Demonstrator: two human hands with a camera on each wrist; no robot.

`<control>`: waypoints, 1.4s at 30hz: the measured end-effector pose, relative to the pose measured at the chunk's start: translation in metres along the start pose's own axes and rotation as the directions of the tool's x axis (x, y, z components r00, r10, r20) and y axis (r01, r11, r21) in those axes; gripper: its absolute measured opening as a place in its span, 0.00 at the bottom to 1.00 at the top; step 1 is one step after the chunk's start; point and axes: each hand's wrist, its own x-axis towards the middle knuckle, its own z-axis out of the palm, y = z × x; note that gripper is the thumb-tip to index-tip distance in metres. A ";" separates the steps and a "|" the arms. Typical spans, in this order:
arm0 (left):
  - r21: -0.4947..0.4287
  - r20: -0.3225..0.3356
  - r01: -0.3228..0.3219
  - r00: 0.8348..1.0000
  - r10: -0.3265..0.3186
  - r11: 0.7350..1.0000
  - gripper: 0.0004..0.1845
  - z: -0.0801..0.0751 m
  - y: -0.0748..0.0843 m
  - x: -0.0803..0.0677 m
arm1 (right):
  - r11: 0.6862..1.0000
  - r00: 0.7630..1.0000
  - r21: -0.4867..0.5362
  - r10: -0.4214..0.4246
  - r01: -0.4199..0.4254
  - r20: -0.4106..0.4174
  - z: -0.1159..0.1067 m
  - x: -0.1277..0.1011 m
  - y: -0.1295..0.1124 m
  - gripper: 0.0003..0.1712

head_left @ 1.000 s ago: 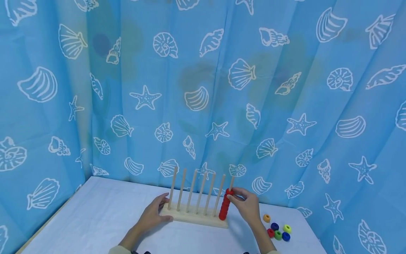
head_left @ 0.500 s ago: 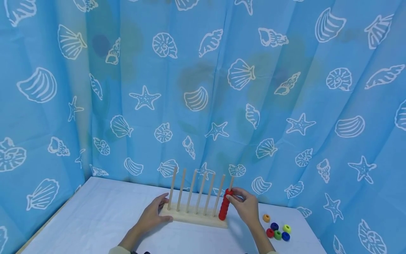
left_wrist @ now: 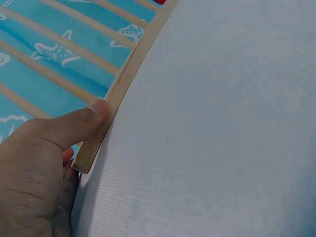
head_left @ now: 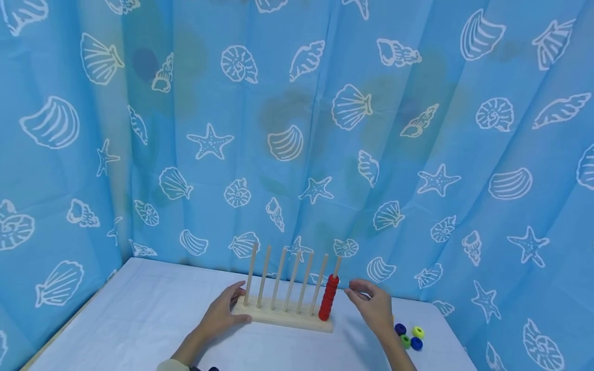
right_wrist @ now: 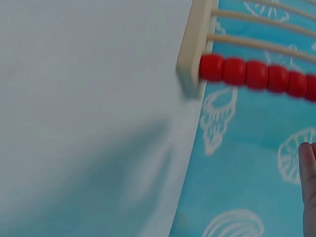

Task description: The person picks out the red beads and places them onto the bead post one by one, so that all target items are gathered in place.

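A wooden peg rack (head_left: 278, 316) with a row of upright pegs stands on the table. My left hand (head_left: 221, 316) grips its left end, thumb across the front and fingers behind, as the left wrist view also shows with the thumb (left_wrist: 98, 107) against the base edge. On the rightmost peg sits a stack of red beads (head_left: 329, 298); the peg's tip sticks out above it. The other pegs are bare. My right hand (head_left: 377, 309) hovers just right of that stack, apart from it, fingers loosely bent. Nothing shows between its fingers.
Loose beads lie on the white-covered table (head_left: 139, 314) right of my right forearm: a yellow bead (head_left: 418, 332), a green bead (head_left: 406, 341) and blue ones (head_left: 416, 343). The forearm partly covers this group. A blue shell-print curtain (head_left: 297, 129) hangs behind the table.
My right hand has let go of the top red bead and moved right, away from the stack. It now hides the loose red bead and most of the orange one. My left hand stays put.
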 end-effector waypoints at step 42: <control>-0.017 0.000 -0.025 1.000 0.025 1.000 0.53 -0.002 0.003 -0.002 | 0.857 0.865 -0.392 0.445 -0.335 0.233 -0.095 -0.015 0.087 0.21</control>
